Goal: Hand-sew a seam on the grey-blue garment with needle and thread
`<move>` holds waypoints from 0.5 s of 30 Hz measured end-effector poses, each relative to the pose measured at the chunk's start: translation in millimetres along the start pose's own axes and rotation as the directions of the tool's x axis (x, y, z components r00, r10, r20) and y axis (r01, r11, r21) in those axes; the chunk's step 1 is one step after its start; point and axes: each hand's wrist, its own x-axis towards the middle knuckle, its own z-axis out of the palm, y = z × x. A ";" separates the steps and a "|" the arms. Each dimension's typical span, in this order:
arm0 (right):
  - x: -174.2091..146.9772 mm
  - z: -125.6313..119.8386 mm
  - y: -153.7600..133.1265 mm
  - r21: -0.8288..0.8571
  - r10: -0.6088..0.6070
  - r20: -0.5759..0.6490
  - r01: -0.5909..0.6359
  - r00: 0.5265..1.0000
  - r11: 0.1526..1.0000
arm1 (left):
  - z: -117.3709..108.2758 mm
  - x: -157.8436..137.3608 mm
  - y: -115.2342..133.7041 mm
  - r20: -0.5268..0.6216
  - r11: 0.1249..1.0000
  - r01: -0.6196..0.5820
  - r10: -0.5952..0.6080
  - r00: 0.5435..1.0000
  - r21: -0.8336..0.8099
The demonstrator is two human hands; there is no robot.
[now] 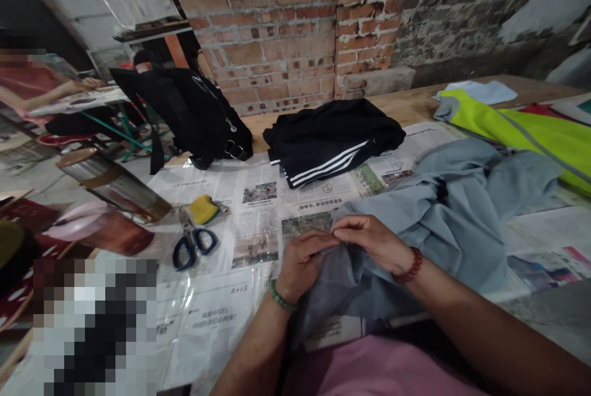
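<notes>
Both hands meet at the near left edge of a grey cloth garment [443,217], which lies crumpled across the table. My left hand [305,257], with a green bead bracelet at the wrist, is closed in a pinch on the garment's edge. Close against it, my right hand [369,233] pinches the same edge; a red bead bracelet circles that wrist. Anything small between the fingertips is too fine to make out. Left of the hands lie scissors [194,245] with dark blue handles, their blades beside a yellow piece [203,209] resembling a sponge.
Newspaper under clear plastic covers the table [207,291]. Black folded clothing with white stripes [332,137] and a black bag [189,113] sit at the back. A metal flask [115,183] and pink-lidded container [104,230] stand left; a yellow vest [512,131] lies right. Another person [32,88] sits far left.
</notes>
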 end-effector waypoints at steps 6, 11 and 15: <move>2.5 2.8 0.6 0.135 -0.023 -0.112 0.038 0.993 0.990 | 4.5 2.7 2.0 -0.139 0.906 0.359 -0.395 0.908 -0.226; 13.0 5.2 5.1 0.263 -0.064 -0.187 0.113 0.980 0.958 | 5.7 4.4 2.8 0.089 0.613 0.595 -0.654 0.751 -0.520; 24.5 -1.6 3.8 0.445 -0.012 -0.218 0.110 0.976 0.889 | 2.5 4.1 2.9 0.086 0.526 0.605 -0.708 0.701 -0.598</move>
